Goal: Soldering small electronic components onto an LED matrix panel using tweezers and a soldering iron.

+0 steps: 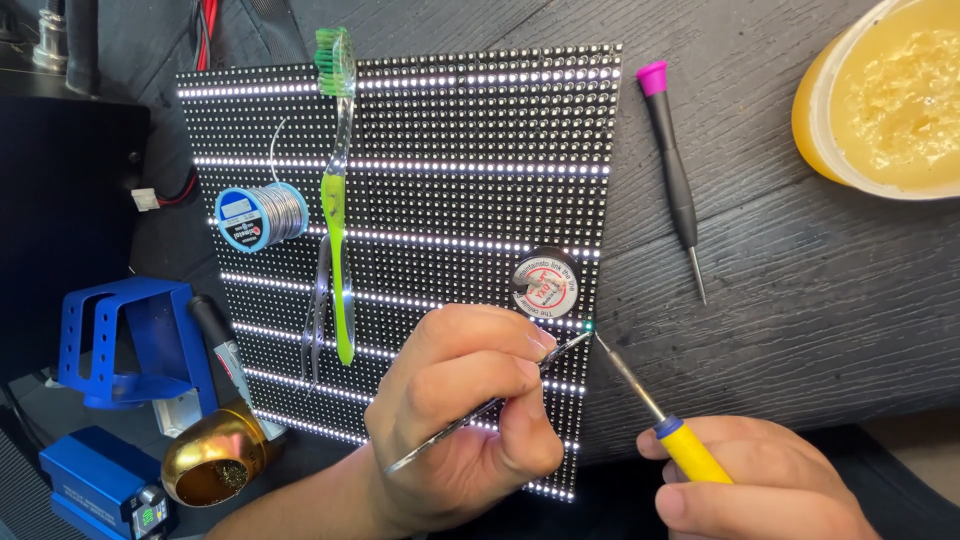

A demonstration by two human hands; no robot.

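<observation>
A dark wooden table (pixel 800 300) is carrying everything, and a black light panel (pixel 450 200) with glowing white rows is lying across its middle. At the table's far right corner a yellow tub (pixel 880 100) of pale paste is sitting, partly out of view. Along the left edge a blue metal stand (pixel 120 340) is standing above a brass-coloured cup (pixel 215 460) and a small blue box (pixel 95 485).

The left hand (pixel 460 420) is pinching a pair of tweezers (pixel 480 410), whose tips are reaching the panel's right edge. The right hand (pixel 770 490) is gripping a soldering iron (pixel 650 405) by its yellow handle, its tip meeting the tweezers at a small green light on that same edge.

On the panel a green toothbrush (pixel 338 200) is lying lengthwise, with a spool of solder wire (pixel 262 216) just left of it and a small round reel (pixel 546 284) sitting right above the working spot. A screwdriver (pixel 675 175) with a pink cap is lying on the table beside the panel's right edge, well apart from both hands.
</observation>
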